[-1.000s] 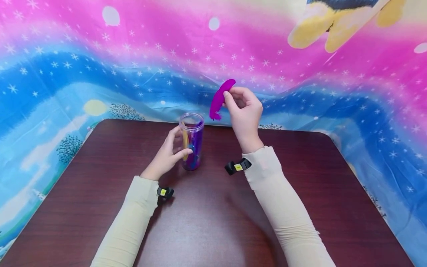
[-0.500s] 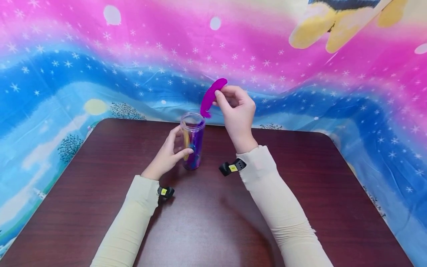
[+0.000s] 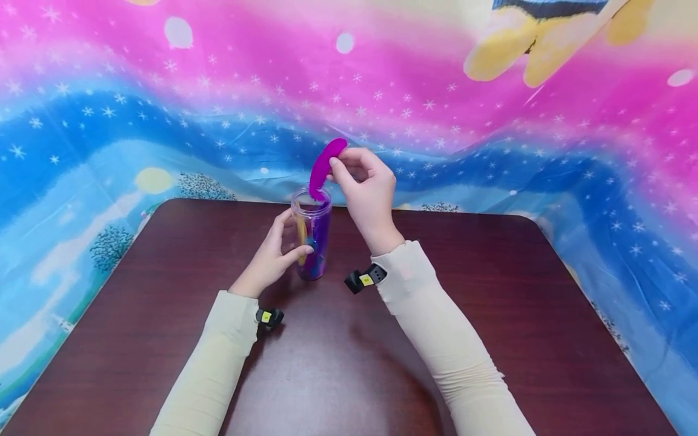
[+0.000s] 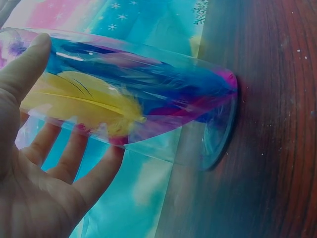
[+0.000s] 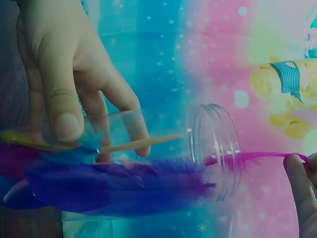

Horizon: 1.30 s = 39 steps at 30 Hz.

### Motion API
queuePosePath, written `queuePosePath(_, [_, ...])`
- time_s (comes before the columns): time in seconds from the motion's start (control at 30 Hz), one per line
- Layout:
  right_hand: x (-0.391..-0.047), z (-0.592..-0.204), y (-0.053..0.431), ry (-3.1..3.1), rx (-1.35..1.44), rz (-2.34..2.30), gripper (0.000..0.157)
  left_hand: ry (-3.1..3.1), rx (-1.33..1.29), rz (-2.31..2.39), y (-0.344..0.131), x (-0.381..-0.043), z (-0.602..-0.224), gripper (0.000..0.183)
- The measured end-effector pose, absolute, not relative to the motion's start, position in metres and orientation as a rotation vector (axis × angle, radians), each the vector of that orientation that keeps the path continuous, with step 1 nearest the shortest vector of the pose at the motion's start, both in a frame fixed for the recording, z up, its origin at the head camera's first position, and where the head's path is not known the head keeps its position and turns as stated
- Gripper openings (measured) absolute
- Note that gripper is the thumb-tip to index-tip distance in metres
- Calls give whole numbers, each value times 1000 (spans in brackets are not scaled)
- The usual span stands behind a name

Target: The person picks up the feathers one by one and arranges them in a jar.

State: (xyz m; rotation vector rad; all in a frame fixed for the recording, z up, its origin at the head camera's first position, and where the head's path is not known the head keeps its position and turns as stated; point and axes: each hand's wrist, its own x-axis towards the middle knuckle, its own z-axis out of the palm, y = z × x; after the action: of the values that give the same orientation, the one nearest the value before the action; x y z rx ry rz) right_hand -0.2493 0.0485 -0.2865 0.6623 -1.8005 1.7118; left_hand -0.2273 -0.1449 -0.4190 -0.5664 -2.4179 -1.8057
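A clear plastic jar (image 3: pixel 322 213) with a threaded, lidless mouth stands upright on the table. My left hand (image 3: pixel 267 257) grips it from the left, thumb in front and fingers around the far side. Inside the jar are several feathers; a yellow feather (image 4: pixel 94 101) and a blue-purple feather (image 5: pixel 114 186) show through the wall. Over the mouth, my right hand (image 3: pixel 368 191) pinches a magenta feather (image 3: pixel 323 166) between thumb and fingertips. Its lower, fluffy end dips inside the jar's rim, as the right wrist view also shows, while the rounded end points up.
The dark reddish-brown wooden table (image 3: pixel 491 290) extends around the jar on every side. Behind it hangs a colourful printed cloth (image 3: pixel 245 79) in pink and blue. Black straps with small devices sit at both sleeve cuffs.
My right hand has moved left and slightly down with the magenta feather, from right of the jar to over its mouth, the feather's end now inside. The left hand and jar stay put.
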Motion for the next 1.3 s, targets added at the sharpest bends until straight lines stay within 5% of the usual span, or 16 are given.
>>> queuePosePath(1.3, [-247, -305, 33, -2128, 671, 1420, 10, -2418, -575, -1785, -147, -230, -420, 83])
